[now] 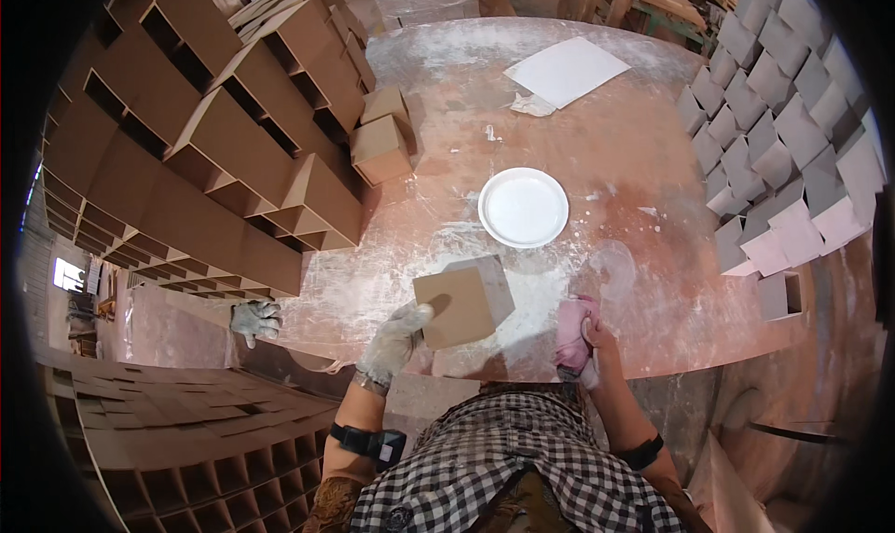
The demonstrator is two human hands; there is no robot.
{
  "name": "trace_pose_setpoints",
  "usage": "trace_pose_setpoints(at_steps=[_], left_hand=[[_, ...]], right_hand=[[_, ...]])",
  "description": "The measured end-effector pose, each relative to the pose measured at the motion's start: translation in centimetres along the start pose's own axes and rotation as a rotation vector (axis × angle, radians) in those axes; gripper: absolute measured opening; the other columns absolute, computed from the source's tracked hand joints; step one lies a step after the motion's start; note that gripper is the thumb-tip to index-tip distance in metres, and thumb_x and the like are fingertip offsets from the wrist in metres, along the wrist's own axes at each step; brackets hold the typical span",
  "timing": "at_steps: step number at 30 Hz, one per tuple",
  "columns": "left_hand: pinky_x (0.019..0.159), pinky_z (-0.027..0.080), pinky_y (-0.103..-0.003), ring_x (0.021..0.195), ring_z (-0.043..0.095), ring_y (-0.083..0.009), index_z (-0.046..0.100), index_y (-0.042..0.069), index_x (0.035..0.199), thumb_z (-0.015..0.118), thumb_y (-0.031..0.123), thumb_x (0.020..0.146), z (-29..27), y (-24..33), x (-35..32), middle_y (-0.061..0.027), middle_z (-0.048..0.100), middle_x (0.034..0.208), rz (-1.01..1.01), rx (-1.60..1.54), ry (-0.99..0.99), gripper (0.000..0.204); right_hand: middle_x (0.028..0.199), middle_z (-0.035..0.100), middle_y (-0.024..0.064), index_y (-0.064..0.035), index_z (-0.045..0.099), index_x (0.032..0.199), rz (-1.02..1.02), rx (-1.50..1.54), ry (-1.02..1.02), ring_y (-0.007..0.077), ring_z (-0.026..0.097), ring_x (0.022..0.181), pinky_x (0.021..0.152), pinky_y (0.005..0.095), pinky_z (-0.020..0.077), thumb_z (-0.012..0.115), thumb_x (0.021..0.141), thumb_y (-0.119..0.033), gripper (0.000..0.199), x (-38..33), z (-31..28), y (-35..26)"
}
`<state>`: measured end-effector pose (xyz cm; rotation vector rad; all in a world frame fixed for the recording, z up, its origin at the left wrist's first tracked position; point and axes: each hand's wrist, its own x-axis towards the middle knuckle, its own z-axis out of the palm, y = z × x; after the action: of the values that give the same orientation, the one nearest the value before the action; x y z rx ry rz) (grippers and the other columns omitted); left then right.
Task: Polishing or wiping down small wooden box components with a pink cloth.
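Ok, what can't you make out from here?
Head view: brown box, underside hidden by its top.
Head view: left hand, some fingers hidden behind that box.
Head view: right hand, some fingers hidden by the pink cloth.
Head view: grey boxes, outer side cut off by picture's edge.

A smeared table bears a white dish, paper, brown boxes.

From the white dish, there's room to cross the tabletop toward three o'clock (grey boxes farther out); brown boxes block ten, the held box seven.
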<state>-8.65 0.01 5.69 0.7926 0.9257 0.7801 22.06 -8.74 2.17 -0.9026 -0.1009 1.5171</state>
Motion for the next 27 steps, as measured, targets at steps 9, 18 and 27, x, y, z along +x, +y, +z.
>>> trace_pose_setpoints(at_steps=[9, 18, 27], left_hand=[[0.083, 0.047, -0.035, 0.100, 0.058, -0.0236, 0.049, 0.005, 0.126, 0.073, 0.028, 0.077, 2.7, -2.7, -0.3, -0.0122, 0.059, 0.110, 0.549, 0.875, -0.166, 0.060], [0.063, 0.048, -0.033, 0.067, 0.061, -0.0226, 0.066, 0.006, 0.090, 0.067, 0.029, 0.083, 4.5, -0.7, 0.7, -0.0083, 0.063, 0.076, 0.522, 1.014, 0.050, 0.024], [0.064, 0.049, -0.032, 0.072, 0.063, -0.0206, 0.066, 0.008, 0.099, 0.069, 0.031, 0.082, 5.7, -3.3, 2.9, -0.0083, 0.066, 0.081, 0.358, 0.810, -0.107, 0.029]], right_hand=[[0.111, 0.056, 0.0138, -0.0029, 0.038, 0.131, 0.202, 0.279, -0.262, 0.0261, 0.062, 0.091, 0.077, 0.0391, 0.0548, 0.072, 0.076, -0.022, 0.068, 0.3, 1.4, -0.4], [0.101, 0.063, 0.0091, 0.0032, 0.053, 0.118, -0.056, -0.145, -0.165, 0.0180, 0.062, 0.087, 0.073, 0.0283, 0.0515, 0.070, 0.078, -0.019, 0.049, 2.5, 1.2, -2.1], [0.095, 0.066, 0.0160, -0.0050, 0.063, 0.109, -0.513, -1.571, -0.010, 0.0282, 0.064, 0.087, 0.077, 0.0355, 0.0492, 0.062, 0.073, -0.020, 0.039, 12.8, 6.1, -7.2]])
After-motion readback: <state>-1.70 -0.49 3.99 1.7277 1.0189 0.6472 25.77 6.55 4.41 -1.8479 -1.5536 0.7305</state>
